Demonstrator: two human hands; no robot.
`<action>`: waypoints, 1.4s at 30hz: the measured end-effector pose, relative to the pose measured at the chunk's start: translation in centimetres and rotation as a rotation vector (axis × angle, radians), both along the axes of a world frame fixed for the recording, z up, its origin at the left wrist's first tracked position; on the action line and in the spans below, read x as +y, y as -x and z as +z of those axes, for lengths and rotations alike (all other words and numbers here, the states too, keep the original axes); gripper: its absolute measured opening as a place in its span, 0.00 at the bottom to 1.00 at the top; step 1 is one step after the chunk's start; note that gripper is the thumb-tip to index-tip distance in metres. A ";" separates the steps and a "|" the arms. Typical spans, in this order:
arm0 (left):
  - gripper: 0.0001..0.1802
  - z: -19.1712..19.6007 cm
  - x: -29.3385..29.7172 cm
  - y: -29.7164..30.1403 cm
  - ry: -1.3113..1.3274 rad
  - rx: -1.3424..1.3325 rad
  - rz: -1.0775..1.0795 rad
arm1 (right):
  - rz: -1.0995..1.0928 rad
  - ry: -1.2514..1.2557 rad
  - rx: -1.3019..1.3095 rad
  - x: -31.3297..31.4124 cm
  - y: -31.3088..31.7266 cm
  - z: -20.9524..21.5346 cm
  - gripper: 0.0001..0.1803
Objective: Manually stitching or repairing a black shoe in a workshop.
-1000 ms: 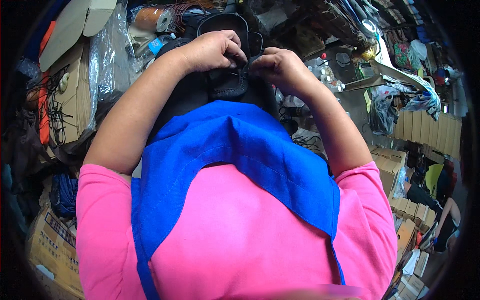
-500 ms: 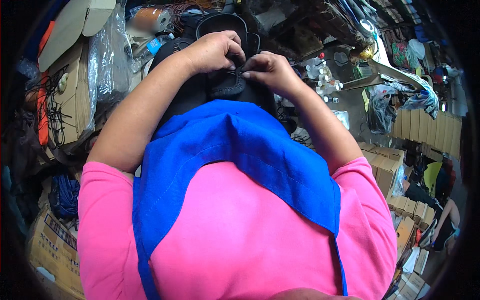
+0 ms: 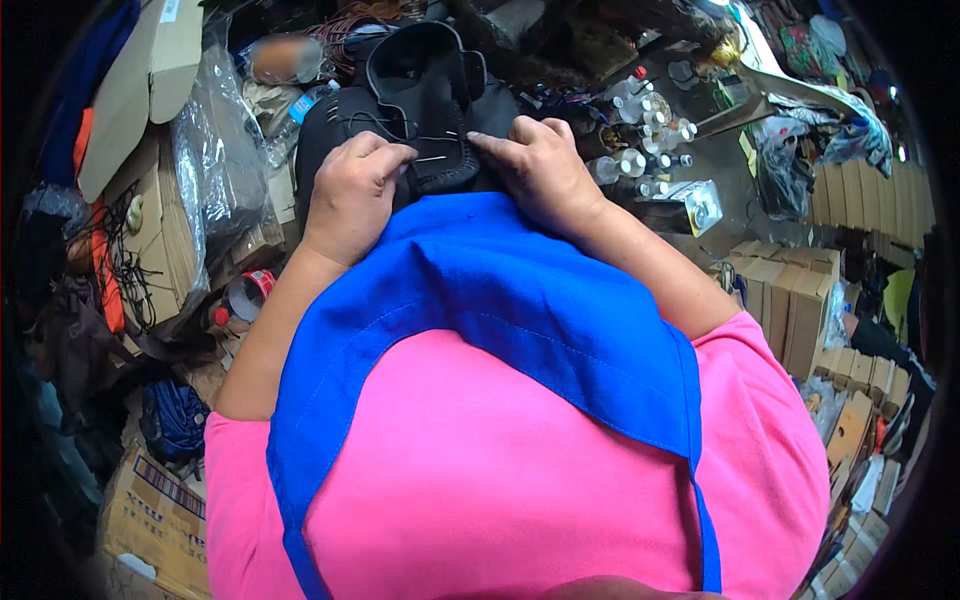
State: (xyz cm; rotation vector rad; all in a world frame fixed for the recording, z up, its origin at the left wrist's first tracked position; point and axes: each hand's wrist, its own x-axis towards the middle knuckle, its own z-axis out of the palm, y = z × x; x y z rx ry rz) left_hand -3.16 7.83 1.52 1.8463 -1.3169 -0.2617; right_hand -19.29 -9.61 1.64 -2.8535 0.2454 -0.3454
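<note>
A black shoe upper (image 3: 440, 90) lies over my lap, its rounded heel collar standing up at the far end. Coarse stitches (image 3: 462, 160) run along its nearer seam. My left hand (image 3: 350, 190) is closed, thumb and forefinger pinching a thin silvery needle (image 3: 430, 157) that points right across the upper. Dark thread loops above those fingers. From the right, my right hand (image 3: 545, 165) grips the seam edge with its forefinger against it; its thumb is mostly hidden. A second short silvery sliver (image 3: 451, 133), perhaps another needle, shows near that fingertip.
A blue apron (image 3: 470, 260) covers my lap's near side. Several bottles (image 3: 640, 115) stand to the right, with a small box (image 3: 690, 205) below them. Stacked cardboard (image 3: 790, 290) is farther right. Left are plastic wrap (image 3: 215, 140), a bottle (image 3: 310, 100) and a carton (image 3: 155, 510).
My hands were close together over the upper; they are now farther apart and nearer me. The left hand has moved left and down, and the needle now shows. The view has shifted slightly.
</note>
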 end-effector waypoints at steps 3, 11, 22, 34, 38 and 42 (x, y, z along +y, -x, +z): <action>0.14 -0.2 -0.4 -0.1 -0.020 -0.166 0.029 | -0.025 0.062 0.093 0.5 0.3 0.4 0.21; 0.07 -0.3 -0.4 -0.1 -0.185 -0.575 0.093 | -0.024 0.128 0.111 0.9 0.1 0.3 0.20; 0.10 -1.7 -2.5 -1.4 -0.061 -0.218 0.029 | 0.101 -0.624 0.293 -5.8 -2.6 0.9 0.20; 0.11 -2.2 -2.5 -1.7 -0.109 -0.239 0.029 | 0.158 -0.628 0.306 -6.6 -3.6 0.4 0.11; 0.11 -2.0 -2.5 -1.6 -0.123 -0.241 0.028 | 0.163 -0.659 0.306 -6.7 -3.6 0.3 0.11; 0.10 -2.1 -2.5 -1.6 -0.142 -0.222 0.033 | 0.156 -0.687 0.320 -6.6 -3.6 0.7 0.12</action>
